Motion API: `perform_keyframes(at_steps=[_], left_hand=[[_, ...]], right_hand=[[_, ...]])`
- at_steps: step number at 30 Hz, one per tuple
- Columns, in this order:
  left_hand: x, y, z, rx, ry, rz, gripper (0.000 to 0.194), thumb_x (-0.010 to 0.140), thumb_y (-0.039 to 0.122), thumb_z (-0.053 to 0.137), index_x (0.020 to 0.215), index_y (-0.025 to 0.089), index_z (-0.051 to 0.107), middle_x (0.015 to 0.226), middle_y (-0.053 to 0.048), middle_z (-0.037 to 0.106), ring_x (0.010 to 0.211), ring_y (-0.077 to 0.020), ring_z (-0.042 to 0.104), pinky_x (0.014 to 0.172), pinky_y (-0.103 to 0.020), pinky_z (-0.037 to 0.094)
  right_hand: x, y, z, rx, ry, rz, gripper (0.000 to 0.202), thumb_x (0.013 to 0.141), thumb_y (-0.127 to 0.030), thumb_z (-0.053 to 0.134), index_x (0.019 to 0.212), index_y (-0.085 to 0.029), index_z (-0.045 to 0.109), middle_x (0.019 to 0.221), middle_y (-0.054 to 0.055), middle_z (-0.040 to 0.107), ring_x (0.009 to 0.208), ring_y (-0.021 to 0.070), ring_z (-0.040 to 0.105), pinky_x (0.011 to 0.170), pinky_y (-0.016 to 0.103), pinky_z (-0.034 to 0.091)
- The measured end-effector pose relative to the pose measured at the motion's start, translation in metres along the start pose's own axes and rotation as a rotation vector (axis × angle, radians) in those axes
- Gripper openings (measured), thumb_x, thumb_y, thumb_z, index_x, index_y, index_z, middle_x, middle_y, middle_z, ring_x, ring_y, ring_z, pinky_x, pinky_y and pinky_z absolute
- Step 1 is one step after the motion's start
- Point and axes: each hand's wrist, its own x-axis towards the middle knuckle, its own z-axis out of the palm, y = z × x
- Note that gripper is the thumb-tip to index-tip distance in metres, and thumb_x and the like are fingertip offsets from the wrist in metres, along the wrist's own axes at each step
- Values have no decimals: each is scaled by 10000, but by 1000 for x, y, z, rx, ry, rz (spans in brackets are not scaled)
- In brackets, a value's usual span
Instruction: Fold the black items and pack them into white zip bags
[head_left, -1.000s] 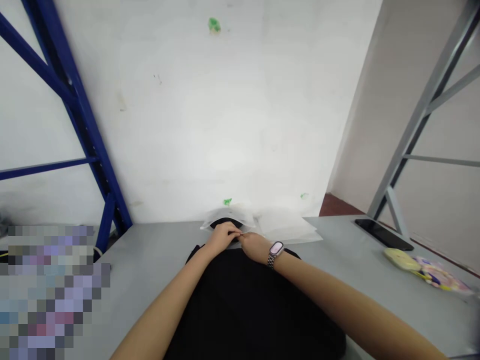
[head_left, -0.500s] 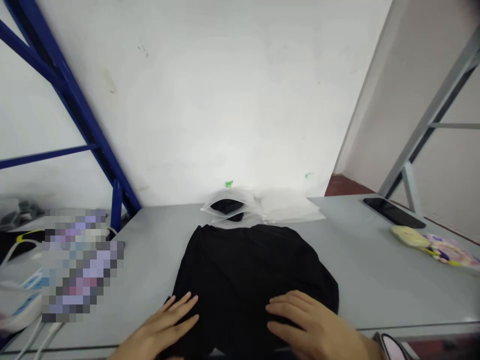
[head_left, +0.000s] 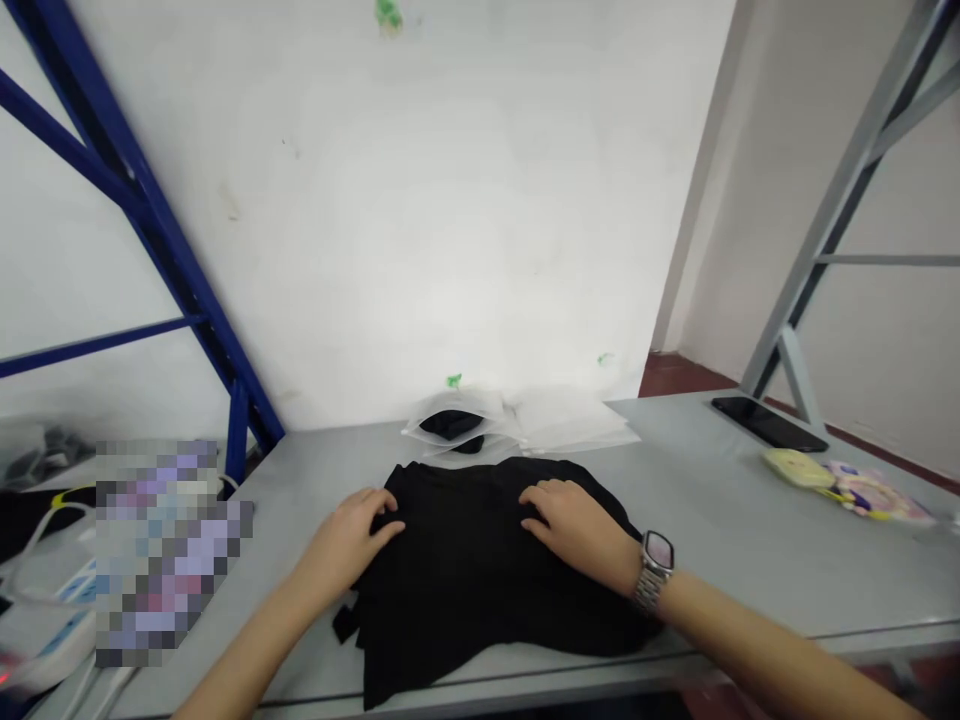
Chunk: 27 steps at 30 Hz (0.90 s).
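A black cloth garment [head_left: 465,580] is spread over the grey table, its lower left corner hanging past the front edge. Its exact kind does not show. My left hand [head_left: 358,535] rests at the garment's upper left side, fingers bent and thumb apart from them. On the upper right part of the cloth lies my right hand [head_left: 574,520], with a gap between thumb and fingers. A watch [head_left: 657,565] sits on the right wrist. Just behind the garment is a frosted zip bag [head_left: 495,410] with something black inside.
More frosted bags [head_left: 577,422] lie flat beside it against the white wall. At the right are a phone [head_left: 769,424] and a yellow item with a colourful strap [head_left: 799,468]. A power strip [head_left: 64,635] with cables and a blurred-out item [head_left: 172,560] occupy the left. Blue frame bars [head_left: 172,250] rise there.
Both hands have moved forward over the cloth, from its near part to its upper sides. The garment's near edge now shows on the table, and the view has shifted slightly.
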Motion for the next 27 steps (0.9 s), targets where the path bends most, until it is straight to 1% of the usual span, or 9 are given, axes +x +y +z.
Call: perform_keyframes(at_steps=[3, 6, 9, 12, 16, 19, 22, 24, 27], left_hand=[[32, -16, 10, -82, 13, 77, 418, 723, 433, 613, 1078, 213, 614, 1176, -95, 598, 1119, -295, 515, 981, -412, 359], [56, -30, 21, -157, 46, 42, 442, 769, 431, 544, 1140, 194, 581, 1190, -114, 598, 1130, -286, 521, 979, -424, 368], [71, -39, 30, -195, 51, 10, 313, 704, 390, 597, 943, 194, 644, 973, -89, 669, 944, -276, 610, 841, -397, 467], [74, -39, 31, -230, 100, 7, 188, 665, 360, 617, 767, 202, 612, 875, -70, 659, 895, -273, 610, 846, -415, 461], [54, -28, 9, -332, 158, 45, 170, 748, 378, 556, 780, 227, 488, 999, -65, 657, 1009, -243, 596, 934, -404, 420], [20, -19, -10, -476, 58, 91, 185, 803, 354, 539, 735, 238, 412, 1061, -57, 665, 1089, -231, 575, 954, -392, 411], [-19, -17, -17, -439, -173, 74, 163, 798, 326, 568, 719, 236, 457, 1075, -51, 671, 1132, -248, 551, 982, -402, 387], [-36, -14, -17, -321, -303, 56, 144, 760, 344, 621, 723, 234, 537, 1123, -50, 654, 1181, -267, 506, 1011, -398, 353], [-36, -1, -18, -152, -336, 59, 204, 799, 429, 562, 754, 237, 616, 1023, -45, 670, 1063, -264, 558, 943, -376, 390]], right_hand=[[21, 32, -3, -4, 46, 63, 284, 861, -283, 502, 1079, -154, 631, 1063, 135, 626, 1019, 278, 552, 914, 421, 394], [33, 66, -4, 72, 66, 181, 374, 801, -260, 567, 1153, -137, 601, 1105, 148, 628, 1048, 289, 546, 928, 427, 385], [38, 85, -2, 135, 23, 192, 203, 752, -222, 602, 927, -153, 676, 898, 91, 687, 861, 234, 613, 802, 353, 460], [38, 87, -1, 165, 74, 198, 96, 764, -207, 577, 809, -161, 648, 872, 78, 669, 862, 219, 598, 803, 346, 463], [22, 80, -13, 249, 242, 98, 90, 819, -245, 532, 864, -197, 593, 954, 61, 621, 952, 206, 566, 902, 376, 437], [-12, 72, -25, 323, 330, -32, 77, 844, -265, 515, 857, -222, 578, 1091, 70, 581, 1066, 216, 538, 958, 406, 420], [-52, 64, -34, 346, 133, -59, 113, 843, -301, 544, 776, -226, 597, 1289, 57, 505, 1252, 251, 421, 1031, 427, 371], [-70, 63, -35, 392, -25, -33, 203, 842, -355, 557, 699, -220, 608, 1297, 44, 521, 1285, 266, 392, 1046, 424, 362], [-72, 70, -32, 474, -3, 117, 213, 859, -422, 519, 885, -248, 640, 1286, 48, 541, 1238, 248, 455, 1047, 411, 363]])
